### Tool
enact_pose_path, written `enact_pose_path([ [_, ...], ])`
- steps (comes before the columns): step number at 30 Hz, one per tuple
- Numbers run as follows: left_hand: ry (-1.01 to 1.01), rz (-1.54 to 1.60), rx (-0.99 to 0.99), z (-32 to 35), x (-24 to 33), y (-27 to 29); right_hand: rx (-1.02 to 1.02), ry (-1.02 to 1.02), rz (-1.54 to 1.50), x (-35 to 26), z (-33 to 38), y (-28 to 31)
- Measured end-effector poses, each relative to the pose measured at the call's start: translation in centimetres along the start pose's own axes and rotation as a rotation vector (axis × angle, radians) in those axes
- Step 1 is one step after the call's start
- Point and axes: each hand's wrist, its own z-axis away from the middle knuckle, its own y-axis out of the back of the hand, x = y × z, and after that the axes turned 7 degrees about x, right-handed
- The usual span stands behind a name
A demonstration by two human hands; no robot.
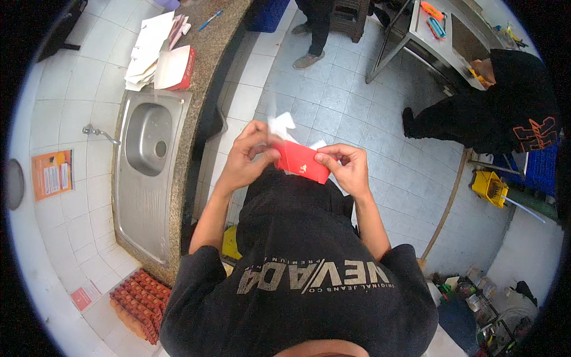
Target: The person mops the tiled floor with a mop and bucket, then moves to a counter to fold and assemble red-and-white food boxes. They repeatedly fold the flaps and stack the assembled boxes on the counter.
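In front of my chest I hold a small red and white cardboard carton [302,162], folded partly flat, with white flaps sticking up at its top. My left hand [248,156] pinches its left edge, fingers curled over the white flap. My right hand [347,168] grips the right side, thumb pressed on the red face. Both forearms come up from my black shirt.
To my left runs a granite counter [208,65] with a steel sink [146,143], a stack of flat white cartons [148,50] and one red and white box [177,68]. Trays of brown eggs [140,300] sit lower left. One person crouches at the right [505,107]; another stands at the top [312,35].
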Motion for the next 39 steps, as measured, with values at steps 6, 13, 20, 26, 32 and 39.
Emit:
enact_pose_path([
  [6,-0.137,-0.347,-0.139,0.3,3.1,-0.4,-0.176,0.109,0.130,-2.5,0.5,0.0],
  [13,-0.004,-0.153,0.304,0.8,-1.9,-2.0,-0.052,0.100,0.163,-2.2,0.9,-0.5],
  [20,0.022,-0.088,0.041,0.6,-2.8,-1.6,-0.085,0.044,0.219,-1.7,0.9,-0.4],
  [26,0.003,-0.010,0.061,0.8,-4.3,-2.6,-0.130,0.027,0.208,-1.8,0.2,-0.4],
  [32,0.046,-0.053,0.120,0.4,-4.5,-2.5,-0.134,0.128,0.275,-2.3,-0.4,-0.4],
  [39,0.009,0.032,0.040,1.1,-5.6,-2.5,-0.157,0.209,0.417,-4.2,-0.2,-0.8],
])
